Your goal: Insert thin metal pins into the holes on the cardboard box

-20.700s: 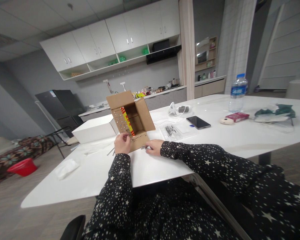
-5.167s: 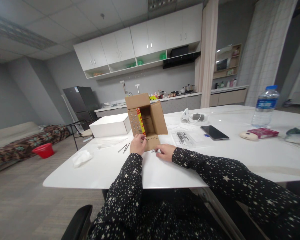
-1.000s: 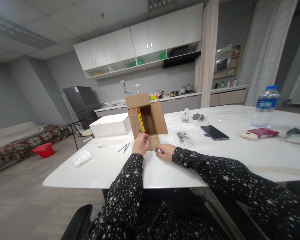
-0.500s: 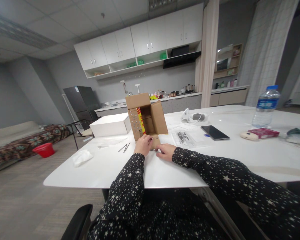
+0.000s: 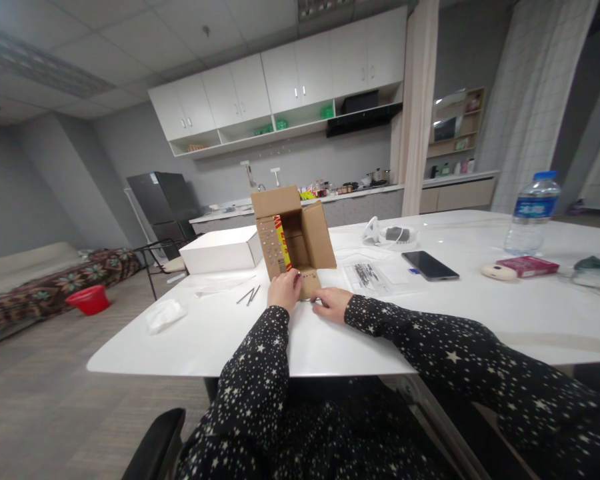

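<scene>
An opened cardboard box (image 5: 319, 233) stands on the table with its open side towards me and its flaps spread. Small shiny spots dot its left flap (image 5: 269, 245), beside a yellow and red strip. My left hand (image 5: 284, 291) is at the lower front flap (image 5: 309, 283), fingertips pinched together; whatever they hold is too small to make out. Small dark marks show on that flap. My right hand (image 5: 333, 304) rests on the table, with thumb and forefinger at the flap's lower right edge. Thin metal rods (image 5: 251, 294) lie left of my left hand.
A white box (image 5: 220, 251) stands behind on the left, a crumpled tissue (image 5: 165, 315) in front of it. To the right are a clear plastic bag (image 5: 367, 276), a phone (image 5: 430, 265), a white corded device (image 5: 373, 230), a maroon box (image 5: 533, 266) and a water bottle (image 5: 531, 213).
My left hand's fingertips have shifted slightly left and up on the front flap, and more of its marks show. My right hand and the box have kept their places.
</scene>
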